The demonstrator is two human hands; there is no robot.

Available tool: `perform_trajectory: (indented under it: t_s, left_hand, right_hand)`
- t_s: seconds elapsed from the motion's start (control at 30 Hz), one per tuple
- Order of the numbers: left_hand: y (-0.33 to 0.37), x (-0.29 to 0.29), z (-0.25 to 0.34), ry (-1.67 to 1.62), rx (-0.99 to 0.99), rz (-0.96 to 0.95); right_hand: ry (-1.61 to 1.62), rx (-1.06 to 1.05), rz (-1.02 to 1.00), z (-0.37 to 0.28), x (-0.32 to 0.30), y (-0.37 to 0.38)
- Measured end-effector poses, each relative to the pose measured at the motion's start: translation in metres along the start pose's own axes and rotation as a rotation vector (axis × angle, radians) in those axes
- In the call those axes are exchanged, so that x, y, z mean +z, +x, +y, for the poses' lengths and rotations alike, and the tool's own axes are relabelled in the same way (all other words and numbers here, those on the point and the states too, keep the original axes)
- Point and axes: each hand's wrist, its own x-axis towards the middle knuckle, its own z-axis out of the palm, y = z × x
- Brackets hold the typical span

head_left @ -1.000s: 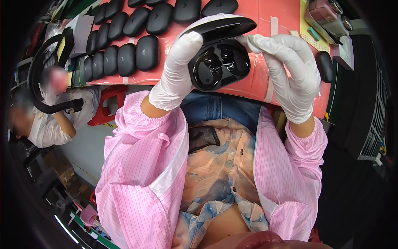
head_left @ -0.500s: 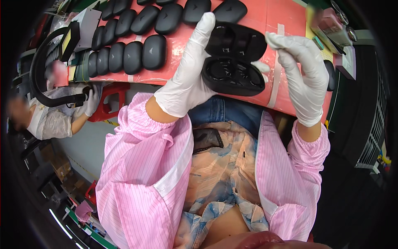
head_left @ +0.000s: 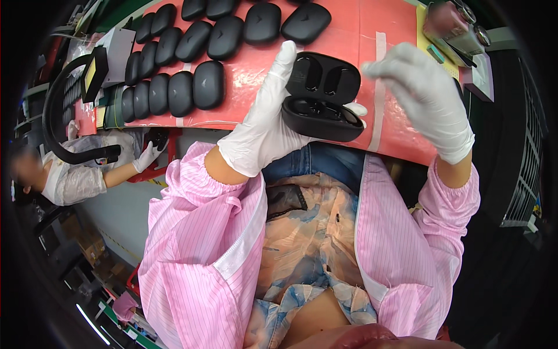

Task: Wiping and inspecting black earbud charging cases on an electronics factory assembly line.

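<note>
My left hand [head_left: 263, 129], in a white glove, holds a black earbud-style charging case [head_left: 321, 128]. Its thumb points up beside the raised lid [head_left: 323, 77], and white fingertips show at the case's right side. The case stands open, with glossy hollows inside; whether anything sits in them I cannot tell. To the right of the lid and apart from it is my right hand [head_left: 423, 96], also gloved in white. Its fingers are bent and pressed together in a pinch, slightly blurred, and anything between them is hidden.
Several closed black cases [head_left: 208, 85] lie in rows on the red-covered table [head_left: 256, 74]. A black hose-like arm [head_left: 46, 116] curves at the left, near a co-worker's gloved hand [head_left: 148, 156] holding a dark object. Pinkish containers [head_left: 446, 23] stand at the far right.
The lid has tilted to show its inner recesses more plainly. My right hand has shifted slightly outward, its fingers blurred. The co-worker's hand at the left has moved to the right.
</note>
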Motion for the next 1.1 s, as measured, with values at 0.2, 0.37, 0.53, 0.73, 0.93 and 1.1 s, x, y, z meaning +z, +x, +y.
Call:
perform_trajectory:
  t_s: [0.2,0.37,0.53,0.73,0.93,1.1]
  left_hand:
    - [0.004,0.001,-0.001,-0.082,-0.048,-0.022]
    - [0.003,0.008,-0.005,-0.207,-0.051,-0.206]
    - [0.017,0.007,-0.020,-0.215,0.115,0.089]
    - [0.016,-0.004,-0.027,-0.251,-0.019,0.182]
    - [0.017,-0.010,-0.028,-0.313,-0.103,0.007]
    - [0.017,-0.005,-0.027,-0.115,-0.064,-0.123]
  right_hand:
    - [0.378,0.217,0.466,0.015,0.023,-0.020]
    - [0.644,0.426,0.598,0.007,0.042,-0.037]
    - [0.852,0.625,0.777,-0.023,0.059,-0.028]
    - [0.226,0.168,0.537,-0.072,0.068,-0.020]
    - [0.689,0.462,0.678,-0.047,0.070,-0.029]
    - [1.191,0.686,0.757,-0.045,0.072,-0.028]
